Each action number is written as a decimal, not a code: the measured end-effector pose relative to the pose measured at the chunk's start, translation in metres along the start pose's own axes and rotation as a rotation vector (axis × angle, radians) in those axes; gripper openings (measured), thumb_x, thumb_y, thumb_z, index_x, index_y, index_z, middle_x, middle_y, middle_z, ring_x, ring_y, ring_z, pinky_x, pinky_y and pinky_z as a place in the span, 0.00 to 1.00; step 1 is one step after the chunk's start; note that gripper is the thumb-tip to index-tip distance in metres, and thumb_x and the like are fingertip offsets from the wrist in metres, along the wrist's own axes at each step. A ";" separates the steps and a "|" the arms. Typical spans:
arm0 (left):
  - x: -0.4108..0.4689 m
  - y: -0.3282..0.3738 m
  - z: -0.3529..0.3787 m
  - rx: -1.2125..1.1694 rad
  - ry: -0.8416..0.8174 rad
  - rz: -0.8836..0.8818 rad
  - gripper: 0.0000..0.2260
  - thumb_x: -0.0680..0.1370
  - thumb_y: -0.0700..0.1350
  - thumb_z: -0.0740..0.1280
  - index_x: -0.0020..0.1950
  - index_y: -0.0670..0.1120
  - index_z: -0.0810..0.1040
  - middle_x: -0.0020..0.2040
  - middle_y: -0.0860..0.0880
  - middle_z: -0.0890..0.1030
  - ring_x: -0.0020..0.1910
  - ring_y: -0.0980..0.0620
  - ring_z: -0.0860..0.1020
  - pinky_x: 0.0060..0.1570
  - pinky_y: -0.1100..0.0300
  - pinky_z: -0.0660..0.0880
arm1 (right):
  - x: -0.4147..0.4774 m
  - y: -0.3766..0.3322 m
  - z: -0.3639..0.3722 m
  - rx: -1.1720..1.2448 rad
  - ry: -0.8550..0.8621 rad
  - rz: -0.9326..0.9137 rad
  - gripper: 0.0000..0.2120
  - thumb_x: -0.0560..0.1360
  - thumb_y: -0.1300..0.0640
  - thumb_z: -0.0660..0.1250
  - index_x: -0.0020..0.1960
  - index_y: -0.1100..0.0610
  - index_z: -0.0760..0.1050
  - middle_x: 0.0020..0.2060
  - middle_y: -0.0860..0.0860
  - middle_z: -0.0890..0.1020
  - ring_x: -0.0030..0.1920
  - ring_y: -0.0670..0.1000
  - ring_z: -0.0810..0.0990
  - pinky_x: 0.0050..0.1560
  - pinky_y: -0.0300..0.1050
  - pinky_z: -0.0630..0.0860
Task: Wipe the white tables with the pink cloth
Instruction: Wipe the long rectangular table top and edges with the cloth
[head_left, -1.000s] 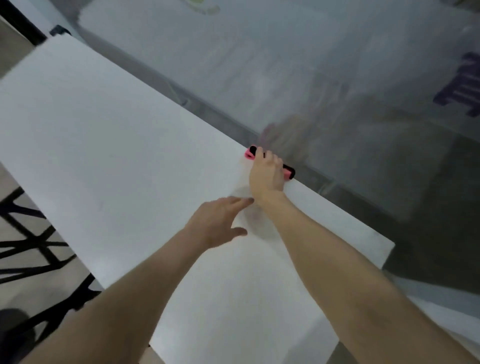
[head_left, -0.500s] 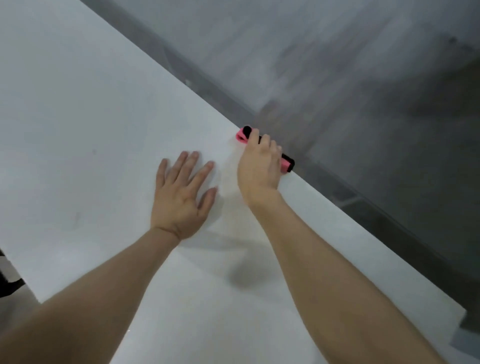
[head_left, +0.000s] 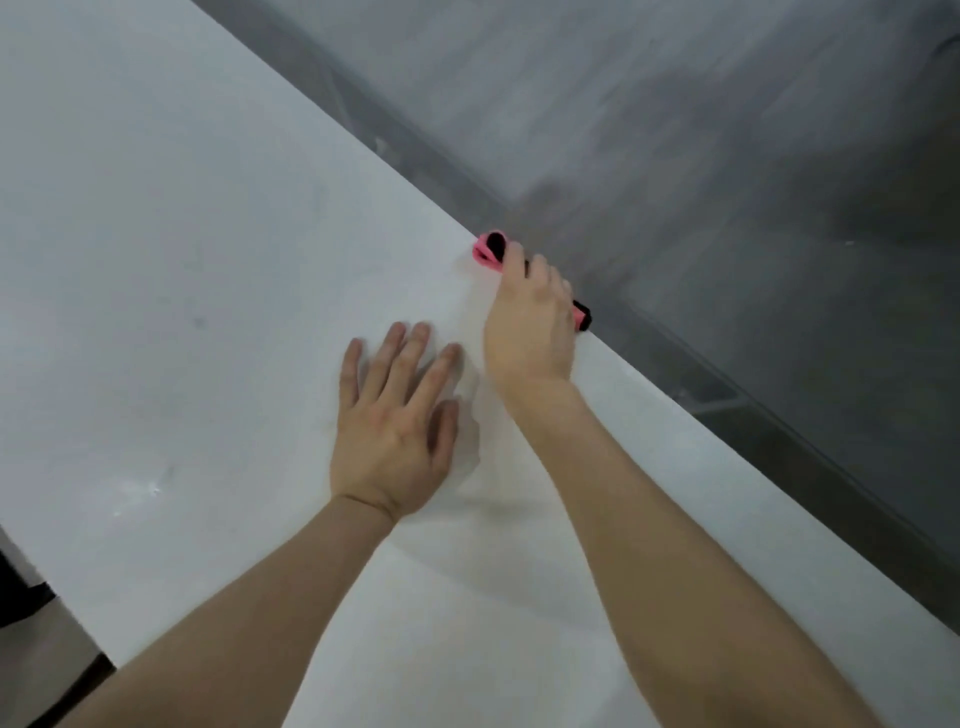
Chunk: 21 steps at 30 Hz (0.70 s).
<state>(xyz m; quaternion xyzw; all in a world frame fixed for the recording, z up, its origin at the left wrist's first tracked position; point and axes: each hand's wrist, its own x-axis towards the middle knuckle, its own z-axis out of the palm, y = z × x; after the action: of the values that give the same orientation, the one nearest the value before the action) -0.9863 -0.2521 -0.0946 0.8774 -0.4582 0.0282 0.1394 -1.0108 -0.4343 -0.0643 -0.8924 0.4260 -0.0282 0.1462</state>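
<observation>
**Q:** What is the largest surface in view?
**A:** The white table (head_left: 182, 260). It is a smooth, matt slab whose straight far edge runs diagonally from upper left to lower right. A few faint smudges and pale specks mark it toward the near edge. Beyond the far edge lies a grey background (head_left: 675, 130), blurred and glossy in places.

**Q:** How do your hands lie?
**A:** Your left hand (head_left: 395, 431) rests flat on the tabletop, palm down. Its fingers are straight and slightly spread, and it holds nothing. Your right hand (head_left: 530, 332) sits just beside it at the far edge, with its fingers curled over the rim and gripping the pink cloth (head_left: 485, 254).

**Q:** Where is the cloth, and what is its form?
**A:** It is pressed against the table's far edge under your right fingers, bunched into a narrow strip. A rounded pink end loops out past the forefinger, and a short end shows past the little finger. Black patches (head_left: 584, 317) appear at both ends. The blur does not show whether they are trim on the cloth or a separate item.
</observation>
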 end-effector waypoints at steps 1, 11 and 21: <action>0.000 0.000 0.000 -0.010 0.001 -0.001 0.24 0.86 0.51 0.59 0.82 0.47 0.70 0.84 0.43 0.64 0.85 0.42 0.58 0.80 0.32 0.55 | -0.025 0.036 -0.007 -0.021 0.030 0.001 0.28 0.75 0.71 0.57 0.75 0.62 0.72 0.59 0.61 0.81 0.59 0.63 0.80 0.64 0.58 0.76; 0.001 0.001 -0.002 -0.038 0.018 0.026 0.23 0.86 0.47 0.61 0.81 0.45 0.71 0.83 0.41 0.66 0.85 0.39 0.59 0.79 0.30 0.55 | 0.061 -0.071 0.018 0.079 -0.070 -0.023 0.23 0.83 0.65 0.54 0.77 0.58 0.68 0.66 0.57 0.79 0.66 0.60 0.78 0.67 0.52 0.69; 0.001 0.003 -0.001 0.015 0.026 -0.004 0.23 0.86 0.49 0.59 0.81 0.45 0.72 0.83 0.42 0.66 0.85 0.41 0.60 0.80 0.32 0.56 | -0.099 0.139 -0.046 -0.004 -0.046 0.329 0.29 0.71 0.74 0.62 0.72 0.63 0.76 0.58 0.63 0.82 0.58 0.68 0.81 0.60 0.61 0.77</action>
<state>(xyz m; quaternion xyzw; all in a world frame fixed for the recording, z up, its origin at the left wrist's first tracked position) -0.9879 -0.2542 -0.0925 0.8789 -0.4543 0.0427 0.1387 -1.1866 -0.4520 -0.0527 -0.8112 0.5632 0.0172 0.1566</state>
